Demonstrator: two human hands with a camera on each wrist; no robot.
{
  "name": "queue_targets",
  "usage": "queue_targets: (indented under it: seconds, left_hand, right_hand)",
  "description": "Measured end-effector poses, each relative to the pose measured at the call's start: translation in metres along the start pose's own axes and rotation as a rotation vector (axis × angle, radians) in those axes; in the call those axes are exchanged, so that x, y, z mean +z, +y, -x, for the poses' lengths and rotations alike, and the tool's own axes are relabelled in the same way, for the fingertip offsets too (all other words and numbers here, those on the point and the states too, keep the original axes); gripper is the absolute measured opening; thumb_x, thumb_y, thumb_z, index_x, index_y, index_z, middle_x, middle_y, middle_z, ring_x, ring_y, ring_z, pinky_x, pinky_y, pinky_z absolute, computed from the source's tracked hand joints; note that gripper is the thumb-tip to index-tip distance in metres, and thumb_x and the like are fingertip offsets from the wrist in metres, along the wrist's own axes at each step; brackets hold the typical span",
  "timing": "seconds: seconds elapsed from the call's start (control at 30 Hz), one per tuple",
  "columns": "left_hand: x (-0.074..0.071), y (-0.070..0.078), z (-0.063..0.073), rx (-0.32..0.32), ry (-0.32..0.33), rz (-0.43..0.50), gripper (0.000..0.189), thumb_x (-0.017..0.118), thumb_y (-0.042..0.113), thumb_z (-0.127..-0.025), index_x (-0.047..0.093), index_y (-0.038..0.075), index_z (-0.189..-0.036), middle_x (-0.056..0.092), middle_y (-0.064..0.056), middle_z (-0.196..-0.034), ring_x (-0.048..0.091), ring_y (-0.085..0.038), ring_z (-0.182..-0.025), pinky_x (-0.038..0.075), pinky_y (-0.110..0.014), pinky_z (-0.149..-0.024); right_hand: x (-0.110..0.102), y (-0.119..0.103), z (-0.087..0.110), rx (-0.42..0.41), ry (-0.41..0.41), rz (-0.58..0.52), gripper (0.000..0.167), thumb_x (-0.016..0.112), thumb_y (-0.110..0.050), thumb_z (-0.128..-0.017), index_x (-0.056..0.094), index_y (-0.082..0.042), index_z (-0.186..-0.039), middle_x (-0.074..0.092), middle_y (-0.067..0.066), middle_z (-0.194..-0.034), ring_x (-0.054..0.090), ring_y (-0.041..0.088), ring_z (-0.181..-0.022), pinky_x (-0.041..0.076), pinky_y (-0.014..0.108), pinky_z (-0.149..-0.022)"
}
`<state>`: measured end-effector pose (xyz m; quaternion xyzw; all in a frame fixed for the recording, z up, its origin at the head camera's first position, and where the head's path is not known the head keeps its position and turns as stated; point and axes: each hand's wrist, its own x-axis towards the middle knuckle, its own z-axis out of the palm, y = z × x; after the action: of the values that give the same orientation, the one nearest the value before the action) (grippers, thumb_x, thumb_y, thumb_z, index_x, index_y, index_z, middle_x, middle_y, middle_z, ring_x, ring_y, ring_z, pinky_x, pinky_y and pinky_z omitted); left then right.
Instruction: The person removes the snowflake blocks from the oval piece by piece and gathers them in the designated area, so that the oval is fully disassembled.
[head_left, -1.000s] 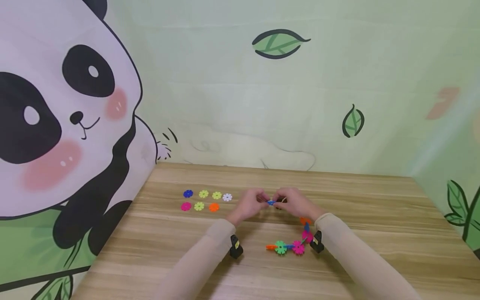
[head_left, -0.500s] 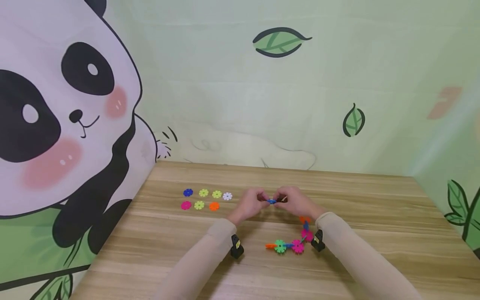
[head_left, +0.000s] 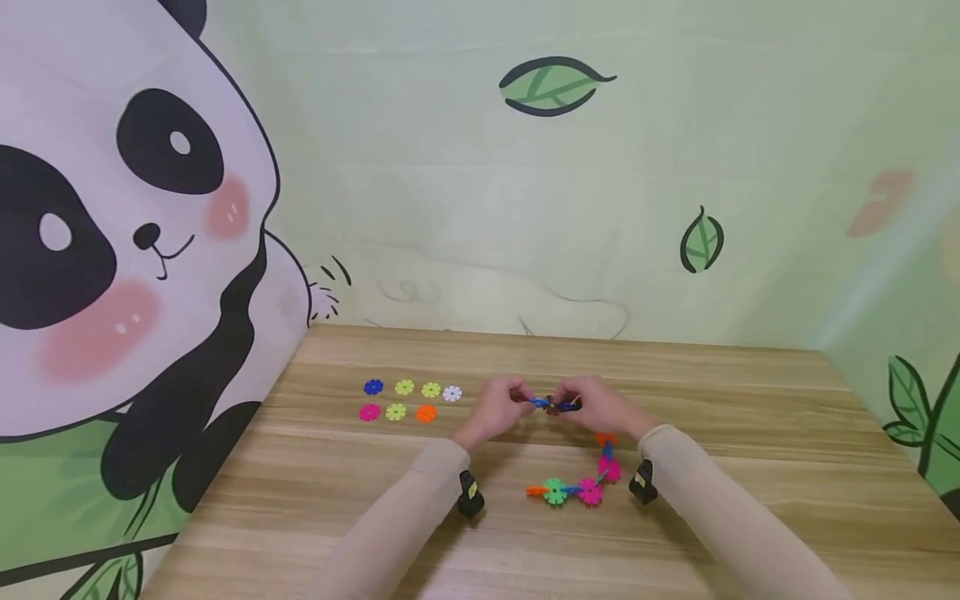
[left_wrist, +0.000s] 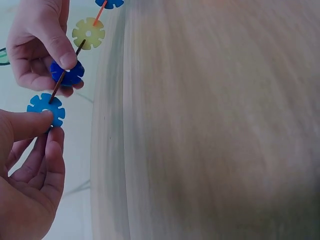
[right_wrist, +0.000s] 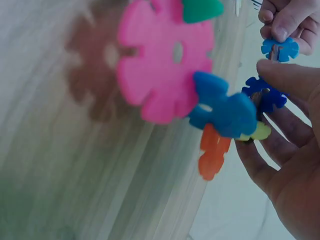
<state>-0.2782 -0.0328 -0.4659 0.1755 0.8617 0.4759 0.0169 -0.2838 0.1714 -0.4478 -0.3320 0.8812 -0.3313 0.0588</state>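
My left hand (head_left: 497, 407) pinches a light blue slotted disc (left_wrist: 58, 106) between thumb and fingers. Just to its right, my right hand (head_left: 597, 405) grips a dark blue slotted disc (left_wrist: 75, 75). A brown disc (head_left: 552, 406) links these two, seen almost edge-on in the left wrist view. From the dark blue disc the chain runs on through a yellow disc (left_wrist: 95, 33) and an orange one. Its further part curves over the table with pink (head_left: 590, 492), green (head_left: 555, 492) and orange discs (head_left: 536, 492). The right hand hides part of the chain in the head view.
Several loose slotted discs lie in two rows at the left of the wooden table (head_left: 315, 508), among them a blue (head_left: 373, 387), a white (head_left: 452, 392), a magenta (head_left: 369, 412) and an orange one (head_left: 426, 413). A panda-printed cloth (head_left: 420, 167) stands behind.
My right hand has shifted slightly right, away from the left, so the brown and dark blue discs now show between them. The left hand still pinches the light blue disc.
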Motion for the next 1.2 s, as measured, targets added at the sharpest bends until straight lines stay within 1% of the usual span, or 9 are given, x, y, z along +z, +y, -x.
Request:
queue_targets:
  seconds: [0.2,0.33,0.47,0.63,0.7,0.83,1.0,1.1,1.2]
  left_hand:
    - [-0.0021,-0.0036,0.0003,-0.002,-0.004,-0.008,0.009,0.070,-0.002,-0.080,0.066,0.006,-0.084,0.065,-0.001,-0.080,0.060,-0.012,-0.075,0.051,-0.023,-0.068]
    - [-0.0030,-0.0054,-0.0003,-0.002,-0.010,-0.014,0.009,0.070,-0.001,-0.081,0.066,0.006,-0.083,0.065,-0.001,-0.080,0.059,-0.011,-0.074,0.050,-0.023,-0.067]
    - [-0.0036,-0.0036,-0.0001,-0.003,-0.034,-0.043,0.009,0.070,0.000,-0.081,0.066,0.008,-0.082,0.065,-0.003,-0.081,0.058,-0.012,-0.074,0.050,-0.024,-0.067]
    - [-0.0034,0.0002,-0.0010,0.022,-0.059,-0.088,0.009,0.072,0.003,-0.081,0.067,0.010,-0.083,0.066,-0.001,-0.083,0.058,-0.010,-0.075,0.049,-0.023,-0.067]
    - [-0.0032,0.0014,-0.0016,0.036,-0.067,-0.093,0.009,0.071,0.002,-0.082,0.066,0.010,-0.084,0.066,-0.001,-0.083,0.059,-0.010,-0.076,0.049,-0.023,-0.067]
    - [-0.0029,0.0031,-0.0023,0.037,-0.080,-0.089,0.010,0.070,0.001,-0.083,0.065,0.009,-0.084,0.066,-0.002,-0.084,0.058,-0.010,-0.075,0.049,-0.022,-0.066]
    - [-0.0021,0.0038,-0.0022,0.050,-0.068,-0.103,0.009,0.069,-0.001,-0.083,0.065,0.008,-0.084,0.066,-0.005,-0.083,0.057,-0.011,-0.073,0.049,-0.021,-0.063]
    - [-0.0014,0.0039,-0.0021,0.062,-0.053,-0.130,0.008,0.069,-0.001,-0.083,0.066,0.006,-0.083,0.067,-0.007,-0.083,0.058,-0.011,-0.072,0.049,-0.020,-0.062]
    - [-0.0010,0.0046,-0.0019,0.072,-0.041,-0.160,0.007,0.070,0.000,-0.082,0.066,0.006,-0.083,0.068,-0.007,-0.083,0.060,-0.012,-0.073,0.049,-0.019,-0.063]
  right_hand:
    - [0.0002,0.0074,0.0014,0.017,0.027,0.045,0.012,0.068,-0.001,-0.085,0.065,-0.011,-0.089,0.067,-0.002,-0.091,0.062,0.014,-0.086,0.051,0.036,-0.079]
    - [0.0009,0.0081,0.0019,0.040,0.032,0.048,0.010,0.067,-0.002,-0.086,0.066,-0.012,-0.090,0.067,-0.001,-0.091,0.061,0.012,-0.085,0.051,0.035,-0.078]
    - [0.0007,0.0065,0.0027,0.052,0.030,0.057,0.009,0.067,-0.005,-0.087,0.066,-0.013,-0.090,0.067,0.000,-0.090,0.060,0.010,-0.083,0.051,0.032,-0.077]
    - [0.0001,0.0030,0.0030,0.019,0.025,0.055,0.009,0.066,-0.002,-0.087,0.067,-0.010,-0.091,0.068,0.001,-0.089,0.061,0.011,-0.083,0.052,0.032,-0.075]
    - [0.0002,0.0023,0.0026,0.005,0.024,0.051,0.009,0.066,-0.001,-0.087,0.067,-0.009,-0.091,0.068,0.001,-0.090,0.061,0.012,-0.083,0.052,0.032,-0.075]
    - [0.0007,0.0028,0.0018,0.000,0.030,0.064,0.010,0.066,-0.002,-0.087,0.067,-0.012,-0.090,0.067,0.001,-0.089,0.061,0.012,-0.084,0.052,0.033,-0.076]
    - [0.0002,0.0035,0.0001,0.005,0.030,0.074,0.002,0.065,-0.009,-0.089,0.067,-0.011,-0.089,0.067,0.002,-0.088,0.060,0.011,-0.083,0.051,0.032,-0.076]
    - [-0.0002,0.0033,-0.0009,0.002,0.028,0.073,0.005,0.065,-0.012,-0.090,0.066,-0.008,-0.089,0.067,0.001,-0.088,0.060,0.012,-0.084,0.051,0.031,-0.076]
    - [-0.0004,0.0030,-0.0014,-0.004,0.033,0.072,0.005,0.065,-0.013,-0.090,0.066,-0.008,-0.088,0.067,0.002,-0.088,0.061,0.012,-0.084,0.051,0.031,-0.076]
